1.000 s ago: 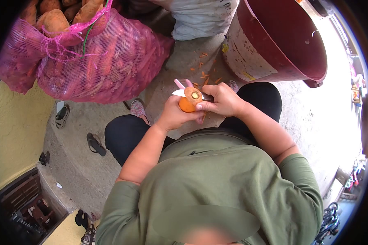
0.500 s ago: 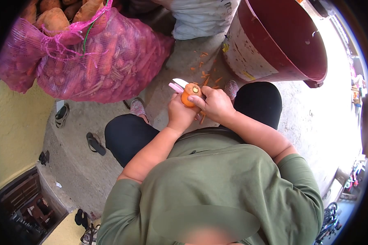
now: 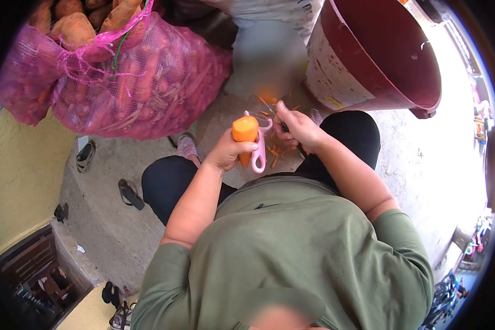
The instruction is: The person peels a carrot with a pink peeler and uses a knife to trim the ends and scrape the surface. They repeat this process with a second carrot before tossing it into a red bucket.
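My left hand [image 3: 225, 152] is wrapped around an upright carrot [image 3: 245, 131], whose top shows a bare orange face. A pink peeler [image 3: 260, 147] sits in the same hand, along the carrot's right side, its looped handle pointing down. To the right, apart from the carrot, my right hand [image 3: 301, 130] is closed on a knife [image 3: 270, 108]. Its thin blade points up and left, and a dark handle shows below the fingers. Both hands are above the floor between my knees.
Pink mesh bags [image 3: 143, 82] full of carrots stand at the upper left. A large dark red tub [image 3: 363, 60] leans at the upper right. Behind is a white sack [image 3: 280, 10]. Orange peelings [image 3: 275, 157] lie on the concrete floor; a flip-flop [image 3: 130, 194] lies to the left.
My hands have moved apart, the right taking the knife away from the carrot. The carrot's brownish stem end no longer shows; a bare orange face does. The peeler now hangs on the carrot's right.
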The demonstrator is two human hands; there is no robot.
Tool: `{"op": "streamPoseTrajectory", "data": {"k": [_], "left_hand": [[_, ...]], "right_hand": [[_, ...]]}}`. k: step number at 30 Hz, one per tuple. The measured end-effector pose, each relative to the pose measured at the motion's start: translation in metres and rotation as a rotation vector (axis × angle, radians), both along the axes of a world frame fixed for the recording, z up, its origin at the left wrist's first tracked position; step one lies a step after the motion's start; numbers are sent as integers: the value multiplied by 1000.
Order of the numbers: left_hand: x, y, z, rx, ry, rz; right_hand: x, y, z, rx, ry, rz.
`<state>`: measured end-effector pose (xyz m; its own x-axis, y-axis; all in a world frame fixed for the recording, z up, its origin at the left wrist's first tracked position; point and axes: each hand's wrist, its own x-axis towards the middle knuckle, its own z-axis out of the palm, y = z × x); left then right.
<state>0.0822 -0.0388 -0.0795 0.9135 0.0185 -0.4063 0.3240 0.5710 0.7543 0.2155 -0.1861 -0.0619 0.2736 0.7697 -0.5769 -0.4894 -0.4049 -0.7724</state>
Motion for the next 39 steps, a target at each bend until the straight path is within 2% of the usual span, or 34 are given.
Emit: {"op": "streamPoseTrajectory", "data": {"k": [1,3,7,11,15,24,26,29,36,39], "left_hand": [[-2,2,-2,-107,-35,-20],[-2,4,-5,-144,-80,-94],[-2,-1,5,-161,-76,-144],[-1,-3,5,-174,-96,-151],[-1,-4,8,-190,-101,-171],[3,-8,10,-181,-79,-62],[4,-10,2,-115,-89,-32],[7,-16,3,-59,-73,28],[10,-21,12,29,-22,26],[10,-27,19,120,8,146]], "right_hand": [[-4,2,1,37,-304,39],[-9,2,10,78,-788,229],[-21,6,18,54,-965,186],[-22,9,22,-20,-931,179],[-22,9,22,21,-941,188],[-32,11,25,-50,-966,83],[-33,12,27,-111,-1071,83],[-28,13,31,-192,-1076,116],[-31,14,27,-170,-1098,80],[-38,16,28,-165,-1194,119]]}}
